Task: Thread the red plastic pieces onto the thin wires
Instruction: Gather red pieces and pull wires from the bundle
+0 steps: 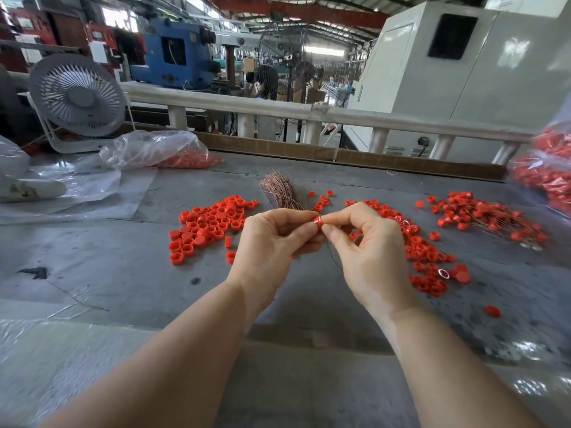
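Observation:
My left hand (272,242) and my right hand (367,251) meet above the grey table (123,273). Between their fingertips they pinch one small red plastic piece (317,219). A thin dark wire (335,257) hangs below the hands. A bundle of thin coppery wires (279,188) lies on the table just behind the hands. Loose red pieces lie in a pile at the left (210,225) and another at the right (426,251). Further right lies a heap of red pieces on wires (488,217).
A white desk fan (77,94) stands at the back left beside a clear bag of red pieces (160,151). More bagged red pieces (547,177) sit at the right edge. A white railing (278,109) runs behind the table. Plastic sheeting (61,350) covers the near left.

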A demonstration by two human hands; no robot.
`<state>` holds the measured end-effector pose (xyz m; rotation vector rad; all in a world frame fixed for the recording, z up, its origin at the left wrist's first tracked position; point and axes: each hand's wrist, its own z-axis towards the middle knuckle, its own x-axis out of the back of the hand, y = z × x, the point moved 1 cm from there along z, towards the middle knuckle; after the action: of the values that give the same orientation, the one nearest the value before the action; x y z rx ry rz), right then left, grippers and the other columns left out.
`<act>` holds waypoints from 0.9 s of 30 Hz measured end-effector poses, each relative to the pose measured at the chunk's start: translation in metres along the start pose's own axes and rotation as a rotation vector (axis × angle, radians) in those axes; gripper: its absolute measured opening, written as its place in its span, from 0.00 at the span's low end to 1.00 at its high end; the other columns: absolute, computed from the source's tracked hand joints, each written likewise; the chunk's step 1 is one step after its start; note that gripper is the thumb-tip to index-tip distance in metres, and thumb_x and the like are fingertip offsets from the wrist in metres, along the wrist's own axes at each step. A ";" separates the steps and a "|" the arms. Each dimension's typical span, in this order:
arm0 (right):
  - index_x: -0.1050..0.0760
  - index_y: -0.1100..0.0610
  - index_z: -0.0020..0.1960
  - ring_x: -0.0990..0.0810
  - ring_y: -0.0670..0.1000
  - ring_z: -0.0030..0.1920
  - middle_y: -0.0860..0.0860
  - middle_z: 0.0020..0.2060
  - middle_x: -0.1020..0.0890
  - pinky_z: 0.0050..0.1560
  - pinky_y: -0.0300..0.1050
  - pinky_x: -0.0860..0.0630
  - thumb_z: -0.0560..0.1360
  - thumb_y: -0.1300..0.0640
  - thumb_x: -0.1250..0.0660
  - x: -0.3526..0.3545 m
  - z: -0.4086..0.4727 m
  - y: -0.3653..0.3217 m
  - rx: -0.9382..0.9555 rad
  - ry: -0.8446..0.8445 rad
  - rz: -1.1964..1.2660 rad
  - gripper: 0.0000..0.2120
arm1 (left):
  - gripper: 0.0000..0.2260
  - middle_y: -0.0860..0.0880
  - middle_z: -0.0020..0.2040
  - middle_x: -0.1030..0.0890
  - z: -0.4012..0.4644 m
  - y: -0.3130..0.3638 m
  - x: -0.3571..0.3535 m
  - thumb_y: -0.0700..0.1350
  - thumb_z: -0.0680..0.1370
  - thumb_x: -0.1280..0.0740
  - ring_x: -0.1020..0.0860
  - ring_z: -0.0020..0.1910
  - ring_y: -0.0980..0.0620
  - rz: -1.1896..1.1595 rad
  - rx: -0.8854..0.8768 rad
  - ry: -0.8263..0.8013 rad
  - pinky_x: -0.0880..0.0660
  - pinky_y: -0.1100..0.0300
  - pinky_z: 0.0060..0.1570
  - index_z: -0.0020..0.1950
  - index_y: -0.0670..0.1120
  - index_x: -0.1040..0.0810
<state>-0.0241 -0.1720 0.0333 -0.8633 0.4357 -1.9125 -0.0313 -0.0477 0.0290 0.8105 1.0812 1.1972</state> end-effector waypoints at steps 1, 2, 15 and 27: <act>0.19 0.58 0.42 0.24 0.39 0.36 0.51 0.37 0.19 0.37 0.26 0.33 0.71 0.67 0.31 0.000 0.000 0.000 0.002 0.000 0.001 0.05 | 0.08 0.50 0.30 0.17 0.000 0.000 0.000 0.30 0.74 0.35 0.19 0.31 0.58 0.003 -0.007 0.001 0.22 0.68 0.36 0.43 0.42 0.21; 0.19 0.58 0.42 0.23 0.41 0.37 0.51 0.37 0.18 0.38 0.27 0.32 0.71 0.67 0.31 0.000 0.000 0.000 0.001 -0.002 0.004 0.05 | 0.08 0.50 0.30 0.17 -0.001 0.000 -0.001 0.30 0.74 0.35 0.19 0.31 0.58 0.006 -0.014 0.004 0.22 0.68 0.35 0.43 0.42 0.21; 0.19 0.61 0.42 0.26 0.44 0.36 0.47 0.36 0.24 0.40 0.32 0.30 0.71 0.68 0.32 -0.002 -0.003 -0.001 0.100 0.030 -0.079 0.04 | 0.06 0.48 0.35 0.16 0.002 -0.003 0.000 0.33 0.71 0.31 0.18 0.35 0.54 -0.074 0.048 0.015 0.22 0.66 0.38 0.45 0.41 0.20; 0.20 0.56 0.49 0.22 0.39 0.41 0.44 0.38 0.19 0.42 0.26 0.31 0.71 0.64 0.37 0.000 0.000 -0.007 0.002 0.105 0.101 0.11 | 0.06 0.45 0.36 0.16 0.008 -0.007 0.003 0.38 0.65 0.32 0.18 0.34 0.54 -0.384 0.194 -0.031 0.22 0.67 0.35 0.39 0.40 0.18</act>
<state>-0.0287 -0.1687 0.0377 -0.7282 0.5304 -1.8704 -0.0213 -0.0460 0.0241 0.7243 1.2737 0.7634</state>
